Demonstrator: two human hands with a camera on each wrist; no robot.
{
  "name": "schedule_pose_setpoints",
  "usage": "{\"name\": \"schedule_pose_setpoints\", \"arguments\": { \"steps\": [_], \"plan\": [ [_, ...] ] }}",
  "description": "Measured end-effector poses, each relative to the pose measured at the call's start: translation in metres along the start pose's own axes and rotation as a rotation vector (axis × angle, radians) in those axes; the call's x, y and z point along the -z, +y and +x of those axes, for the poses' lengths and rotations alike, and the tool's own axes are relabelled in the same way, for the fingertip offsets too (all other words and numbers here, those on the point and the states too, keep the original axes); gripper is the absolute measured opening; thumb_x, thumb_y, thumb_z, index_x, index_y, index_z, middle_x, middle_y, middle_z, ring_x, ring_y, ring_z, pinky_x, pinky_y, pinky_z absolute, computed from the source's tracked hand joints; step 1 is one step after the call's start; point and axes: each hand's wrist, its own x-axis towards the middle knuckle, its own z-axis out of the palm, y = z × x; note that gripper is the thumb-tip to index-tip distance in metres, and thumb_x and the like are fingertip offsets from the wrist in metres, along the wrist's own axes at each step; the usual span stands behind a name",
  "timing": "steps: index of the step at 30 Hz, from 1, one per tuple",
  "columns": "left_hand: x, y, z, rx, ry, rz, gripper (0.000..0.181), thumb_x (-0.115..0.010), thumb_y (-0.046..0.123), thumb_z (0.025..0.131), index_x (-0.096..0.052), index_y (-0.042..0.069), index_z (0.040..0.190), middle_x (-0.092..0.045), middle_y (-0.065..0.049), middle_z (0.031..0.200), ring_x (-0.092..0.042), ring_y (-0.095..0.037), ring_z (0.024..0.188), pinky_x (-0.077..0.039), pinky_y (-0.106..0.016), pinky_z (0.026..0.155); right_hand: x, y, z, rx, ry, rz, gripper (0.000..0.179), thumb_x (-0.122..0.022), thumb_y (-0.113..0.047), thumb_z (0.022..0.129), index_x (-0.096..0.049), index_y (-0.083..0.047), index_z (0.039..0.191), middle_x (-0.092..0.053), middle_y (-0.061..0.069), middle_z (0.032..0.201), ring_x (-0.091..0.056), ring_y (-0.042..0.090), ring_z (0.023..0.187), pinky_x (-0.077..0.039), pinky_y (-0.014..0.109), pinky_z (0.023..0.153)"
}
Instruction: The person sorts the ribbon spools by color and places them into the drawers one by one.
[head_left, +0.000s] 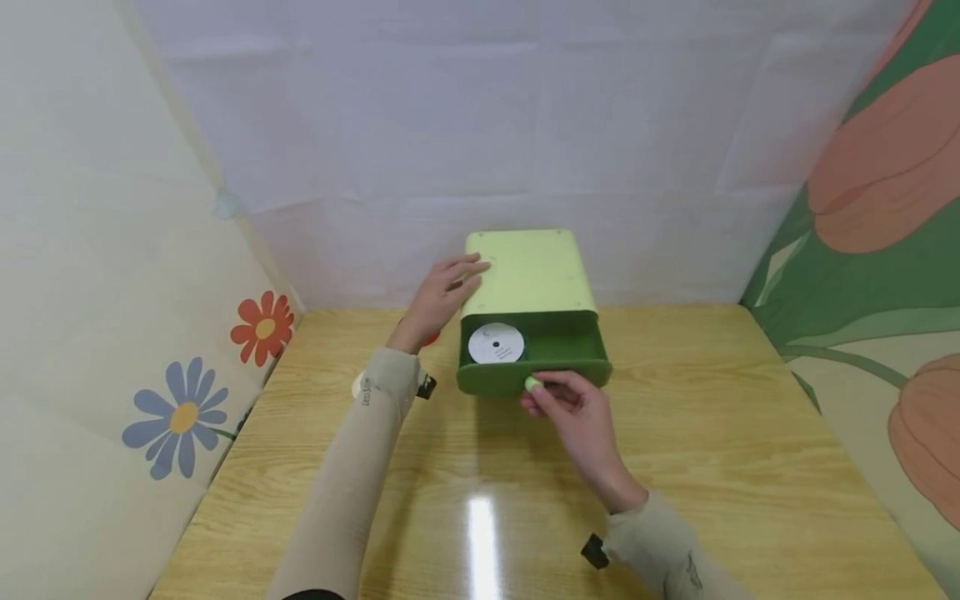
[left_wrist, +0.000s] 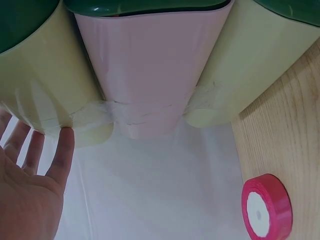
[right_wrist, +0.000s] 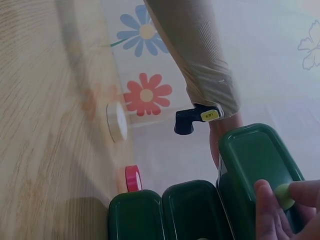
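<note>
A stacked drawer unit [head_left: 528, 271] with a light green top stands on the table. Its dark green top drawer [head_left: 566, 346] is pulled partly out, and a round white-faced roll [head_left: 496, 343] sits at the drawer's left. My right hand [head_left: 585, 421] pinches the small light green knob [head_left: 533, 383] between thumb and finger; the knob [right_wrist: 284, 196] also shows in the right wrist view. With fingers extended, my left hand [head_left: 442, 296] rests on the unit's upper left side. In the left wrist view, those fingertips touch the pale yellow top tier [left_wrist: 45, 75], beside a pink tier [left_wrist: 150, 65].
A red ribbon roll [left_wrist: 267, 207] stands on the table left of the unit, partly hidden by my left arm in the head view. Nearer is a white roll [right_wrist: 117, 122]. Behind the unit hangs a white cloth [head_left: 525, 125]. Two lower drawers [right_wrist: 195, 210] appear closed.
</note>
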Motion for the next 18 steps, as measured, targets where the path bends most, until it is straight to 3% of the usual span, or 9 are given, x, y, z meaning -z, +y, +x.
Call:
{"name": "schedule_pose_setpoints", "arguments": {
  "steps": [18],
  "plan": [
    [-0.001,-0.001,0.0,0.004,0.002,-0.008,0.041,-0.052,0.04,0.109,-0.061,0.023,0.145,-0.043,0.005,0.162,-0.036,-0.021,0.149,-0.041,-0.043,0.12,-0.001,0.001,0.023,0.003,0.005,-0.004,0.024,-0.069,-0.003,0.097,-0.068,0.003,0.121,-0.074,0.026,0.109,-0.076,0.022,0.088,-0.064,0.039,0.085]
  ]
}}
